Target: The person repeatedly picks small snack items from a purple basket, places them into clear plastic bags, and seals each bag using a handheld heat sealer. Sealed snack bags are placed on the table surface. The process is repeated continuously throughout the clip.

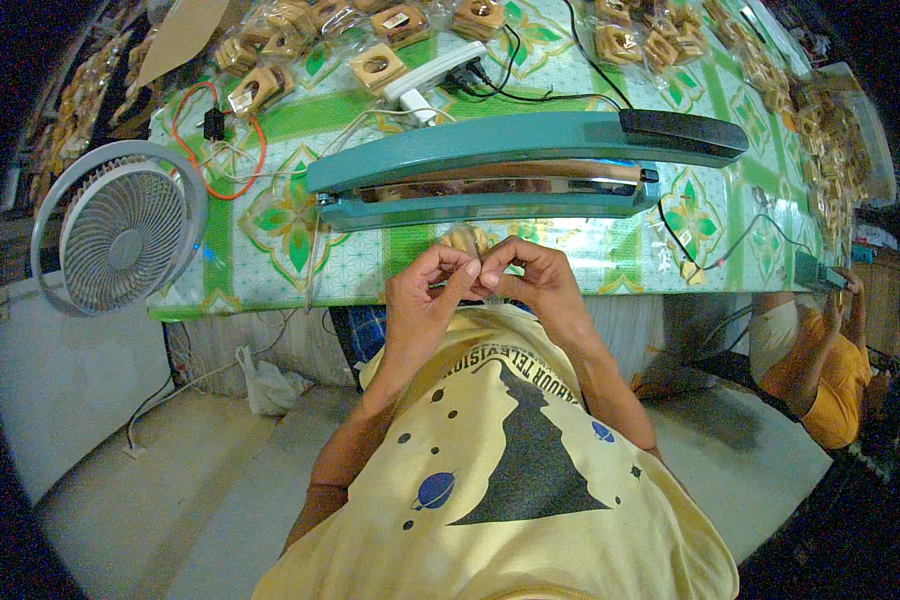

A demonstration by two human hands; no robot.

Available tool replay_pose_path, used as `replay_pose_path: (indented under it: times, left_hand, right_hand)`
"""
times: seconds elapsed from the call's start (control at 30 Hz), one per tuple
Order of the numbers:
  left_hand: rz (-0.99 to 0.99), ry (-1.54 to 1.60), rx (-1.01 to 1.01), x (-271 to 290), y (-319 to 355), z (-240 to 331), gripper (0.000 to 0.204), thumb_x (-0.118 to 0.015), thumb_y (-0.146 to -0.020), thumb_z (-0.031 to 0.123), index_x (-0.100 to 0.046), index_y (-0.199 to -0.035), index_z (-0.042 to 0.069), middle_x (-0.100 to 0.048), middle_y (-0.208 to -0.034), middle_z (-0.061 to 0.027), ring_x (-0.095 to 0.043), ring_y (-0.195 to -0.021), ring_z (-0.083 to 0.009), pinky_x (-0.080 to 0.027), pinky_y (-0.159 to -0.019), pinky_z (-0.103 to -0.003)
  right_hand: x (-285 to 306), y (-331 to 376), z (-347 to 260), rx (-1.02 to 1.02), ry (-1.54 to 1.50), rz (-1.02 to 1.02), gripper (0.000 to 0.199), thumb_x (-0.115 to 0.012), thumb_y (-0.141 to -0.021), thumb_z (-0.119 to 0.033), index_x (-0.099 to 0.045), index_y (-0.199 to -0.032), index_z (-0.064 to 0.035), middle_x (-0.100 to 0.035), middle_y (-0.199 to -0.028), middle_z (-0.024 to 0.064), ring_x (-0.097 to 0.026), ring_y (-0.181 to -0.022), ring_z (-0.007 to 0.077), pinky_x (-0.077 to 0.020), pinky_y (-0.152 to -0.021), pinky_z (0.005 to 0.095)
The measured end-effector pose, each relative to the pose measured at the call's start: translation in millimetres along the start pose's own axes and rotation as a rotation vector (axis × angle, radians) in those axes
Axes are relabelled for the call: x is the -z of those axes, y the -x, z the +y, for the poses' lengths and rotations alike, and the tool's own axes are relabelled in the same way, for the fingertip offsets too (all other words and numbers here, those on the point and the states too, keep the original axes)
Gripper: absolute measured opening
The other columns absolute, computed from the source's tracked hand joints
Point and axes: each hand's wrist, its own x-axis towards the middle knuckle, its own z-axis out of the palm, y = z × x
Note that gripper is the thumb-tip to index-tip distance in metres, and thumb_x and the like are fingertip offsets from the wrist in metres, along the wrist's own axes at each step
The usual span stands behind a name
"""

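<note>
My left hand and my right hand meet at the table's near edge, thumbs and forefingers pinched together. Between and just beyond the fingertips is a small tan piece, seemingly in clear plastic; the fingers cover most of it. Right beyond the hands lies a long teal impulse sealer with a black handle at its right end. Its arm is raised a little over the metal-coloured sealing strip.
Bagged wooden pieces with round holes lie along the far side. A white power strip with cords sits behind the sealer. A grey fan stands left. At far right, another person in an orange shirt works.
</note>
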Motion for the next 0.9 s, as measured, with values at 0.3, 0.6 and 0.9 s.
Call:
replay_pose_path:
  times: [0.3, 0.6, 0.9]
  left_hand:
    - [-0.028, 0.078, -0.050, 2.0, 1.0, -8.7, 0.017, -0.053, -0.099, 0.016, -0.054, -0.098, -0.001, -0.062, -0.086, -0.0074, -0.064, -0.075, -0.0140, -0.056, -0.068, -0.027]
    - [-0.012, 0.133, -0.068, -1.0, 1.6, -6.5, 0.014, -0.051, -0.099, 0.014, -0.053, -0.102, 0.001, -0.062, -0.088, -0.0084, -0.065, -0.076, -0.0143, -0.055, -0.067, -0.027]
    - [0.062, 0.089, -0.061, -4.0, 1.5, -9.8, 0.014, -0.055, -0.097, 0.014, -0.053, -0.105, 0.002, -0.061, -0.088, -0.0068, -0.062, -0.074, -0.0119, -0.053, -0.064, -0.025]
  right_hand:
    - [2.3, -2.4, 6.1, 0.008, -0.018, -0.002, 0.014, -0.063, -0.092, -0.018, -0.059, -0.089, -0.0059, -0.060, -0.086, -0.0003, -0.056, -0.083, 0.0096, -0.0473, -0.078, 0.0262]
    - [-8.8, 1.5, -2.3, 0.023, 0.147, 0.145, 0.011, -0.064, -0.091, -0.014, -0.059, -0.093, -0.0047, -0.061, -0.086, 0.0024, -0.056, -0.080, 0.0109, -0.0473, -0.073, 0.0263]
    - [-4.0, -3.0, 3.2, 0.168, 0.415, 0.243, 0.010, -0.071, -0.084, -0.009, -0.070, -0.088, -0.0006, -0.064, -0.078, 0.0043, -0.057, -0.072, 0.0096, -0.0460, -0.062, 0.0254]
